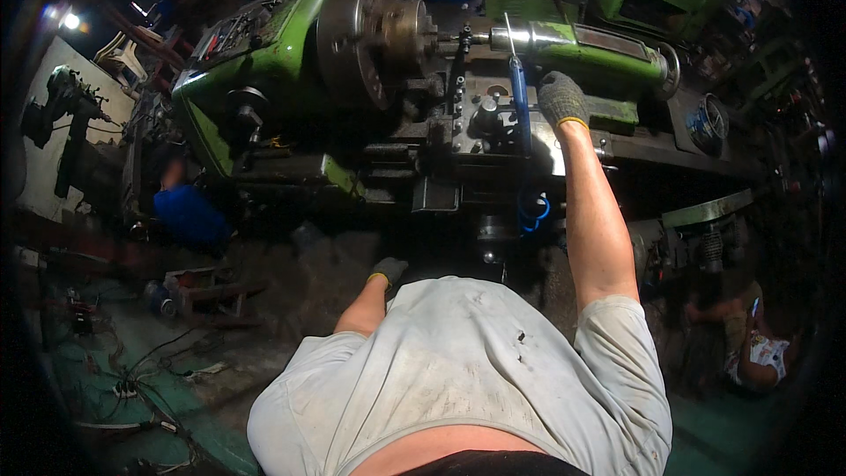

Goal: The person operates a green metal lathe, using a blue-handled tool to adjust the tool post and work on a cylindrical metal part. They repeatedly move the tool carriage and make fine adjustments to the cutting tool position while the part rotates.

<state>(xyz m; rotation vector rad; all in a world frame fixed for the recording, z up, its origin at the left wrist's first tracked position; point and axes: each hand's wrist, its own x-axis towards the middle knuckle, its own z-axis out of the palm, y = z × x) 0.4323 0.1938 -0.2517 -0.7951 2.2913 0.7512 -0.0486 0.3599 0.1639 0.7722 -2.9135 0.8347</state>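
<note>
My right hand (564, 100), in a grey knit glove with a yellow cuff, reaches forward to the green tailstock (599, 57) of a lathe. Its fingers look curled closed; what they may hold is hidden. Just left of it stands a long blue tool with a thin metal tip (519, 92), apart from the glove as far as I can see. Further left are the large steel chuck (352, 44) and the carriage with its tool post (486, 115). My left hand (389, 270), gloved too, hangs low beside my shirt, its fingers too dark to read.
The green headstock (291, 44) carries small tools on top. A blue coiled hose (534, 214) hangs below the carriage. A round container (708, 123) sits at the right. One person in blue (189, 211) is at left, another (760, 348) at right. Cables (132, 383) litter the floor.
</note>
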